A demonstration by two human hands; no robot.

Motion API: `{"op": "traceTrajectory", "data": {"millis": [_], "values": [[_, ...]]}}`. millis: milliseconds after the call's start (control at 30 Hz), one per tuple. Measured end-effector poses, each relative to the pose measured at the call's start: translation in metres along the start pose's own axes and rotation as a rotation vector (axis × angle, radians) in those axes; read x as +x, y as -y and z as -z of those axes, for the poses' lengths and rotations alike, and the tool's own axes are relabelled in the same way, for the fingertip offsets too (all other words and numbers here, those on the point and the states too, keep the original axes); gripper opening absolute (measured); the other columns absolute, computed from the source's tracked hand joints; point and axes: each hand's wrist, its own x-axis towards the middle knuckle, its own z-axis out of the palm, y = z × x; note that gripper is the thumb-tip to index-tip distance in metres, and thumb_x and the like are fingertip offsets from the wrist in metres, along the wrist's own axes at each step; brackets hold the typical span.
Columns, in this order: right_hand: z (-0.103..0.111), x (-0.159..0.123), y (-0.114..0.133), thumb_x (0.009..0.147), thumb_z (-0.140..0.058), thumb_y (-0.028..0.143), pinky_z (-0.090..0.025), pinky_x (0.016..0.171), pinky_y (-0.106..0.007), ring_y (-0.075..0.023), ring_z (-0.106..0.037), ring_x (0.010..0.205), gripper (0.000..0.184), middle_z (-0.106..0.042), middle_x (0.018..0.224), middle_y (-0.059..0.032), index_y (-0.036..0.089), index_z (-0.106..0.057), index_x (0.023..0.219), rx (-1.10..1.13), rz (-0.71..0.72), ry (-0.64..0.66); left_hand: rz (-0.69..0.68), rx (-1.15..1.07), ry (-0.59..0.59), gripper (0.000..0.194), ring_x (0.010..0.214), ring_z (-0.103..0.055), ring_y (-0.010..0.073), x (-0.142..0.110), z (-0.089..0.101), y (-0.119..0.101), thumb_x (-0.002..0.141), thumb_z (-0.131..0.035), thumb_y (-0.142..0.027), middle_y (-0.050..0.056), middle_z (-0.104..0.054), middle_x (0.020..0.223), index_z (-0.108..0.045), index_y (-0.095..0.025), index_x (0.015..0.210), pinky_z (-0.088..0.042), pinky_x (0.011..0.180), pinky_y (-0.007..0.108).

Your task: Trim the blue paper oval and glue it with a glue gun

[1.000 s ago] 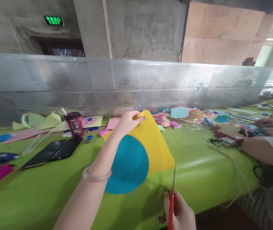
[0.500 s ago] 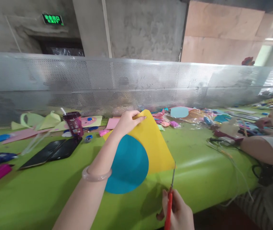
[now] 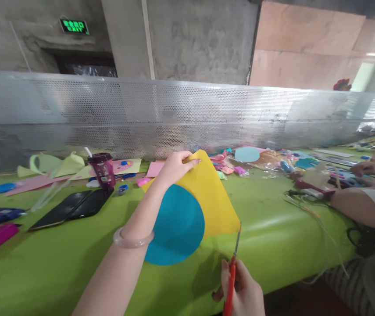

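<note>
My left hand (image 3: 180,166) pinches the upper edge of a yellow sheet of paper (image 3: 215,202) between thumb and fingers, holding it tilted up off the table. A blue paper circle (image 3: 179,228) lies against the sheet's lower left; my forearm partly hides it, and I cannot tell whether the two are joined. Low on the right, my right hand (image 3: 244,289) is closed round the red handles of a pair of scissors (image 3: 230,285). The blades point away from me, and their tip touches the yellow sheet's lower right corner.
On the green table (image 3: 273,245) at left stand a purple cup (image 3: 102,171), a black folding case (image 3: 72,210) and a glue gun (image 3: 1,215). Clay packets (image 3: 239,170) lie behind the sheet. A co-worker's arm (image 3: 358,206) rests at right near cables. A perforated metal screen (image 3: 174,114) borders the back.
My right hand and the scissors have shifted very slightly to the left. The yellow sheet and my left hand stay almost where they were.
</note>
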Motion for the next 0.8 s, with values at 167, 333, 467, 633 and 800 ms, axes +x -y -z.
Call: {"op": "traceTrajectory", "data": {"millis": [167, 333, 467, 633, 800], "values": [[0.0, 0.002, -0.006, 0.071, -0.052, 0.054, -0.043, 0.038, -0.021, -0.0124, -0.05, 0.036, 0.037, -0.043, 0.044, 0.0055, 0.02, -0.041, 0.061, 0.01, 0.009, 0.022, 0.002, 0.0, 0.008, 0.03, 0.066, -0.054, 0.016, 0.0, 0.001, -0.001, 0.075, -0.053, -0.046, 0.002, -0.061, 0.071, -0.061, -0.017, 0.072, -0.037, 0.058, 0.026], [0.001, 0.002, -0.006, 0.072, -0.052, 0.053, -0.041, 0.037, -0.02, -0.0117, -0.049, 0.035, 0.036, -0.042, 0.044, 0.0057, 0.02, -0.041, 0.061, 0.008, 0.016, 0.01, 0.013, 0.001, 0.011, 0.03, 0.066, -0.054, 0.0161, 0.0, 0.002, -0.002, 0.075, -0.053, -0.046, 0.002, -0.061, 0.072, -0.061, -0.017, 0.073, -0.037, 0.057, 0.026], [0.002, 0.002, -0.005, 0.073, -0.05, 0.051, -0.041, 0.037, -0.02, -0.0115, -0.049, 0.036, 0.034, -0.043, 0.045, 0.0054, 0.02, -0.043, 0.062, -0.006, 0.011, 0.014, 0.008, -0.002, 0.012, 0.03, 0.066, -0.053, 0.0158, -0.001, 0.001, -0.002, 0.075, -0.053, -0.045, 0.002, -0.06, 0.07, -0.06, -0.017, 0.071, -0.036, 0.057, 0.026], [-0.001, 0.0, -0.009, 0.073, -0.05, 0.053, -0.04, 0.038, -0.021, -0.0117, -0.048, 0.035, 0.036, -0.044, 0.041, 0.0052, 0.02, -0.044, 0.062, -0.003, -0.007, 0.008, -0.015, 0.002, 0.015, 0.028, 0.064, -0.053, 0.0148, -0.001, 0.001, -0.001, 0.076, -0.052, -0.044, 0.001, -0.059, 0.068, -0.059, -0.017, 0.07, -0.035, 0.057, 0.026], [0.003, 0.015, -0.018, 0.073, -0.047, 0.056, -0.031, 0.028, -0.021, -0.0111, -0.043, 0.032, 0.04, -0.039, 0.04, 0.0057, 0.021, -0.039, 0.056, 0.408, -0.118, -0.048, -0.008, 0.073, 0.002, 0.029, 0.064, -0.053, 0.0151, 0.0, -0.001, 0.002, 0.077, -0.052, -0.044, 0.001, -0.059, 0.067, -0.058, -0.017, 0.067, -0.035, 0.056, 0.025]]}}
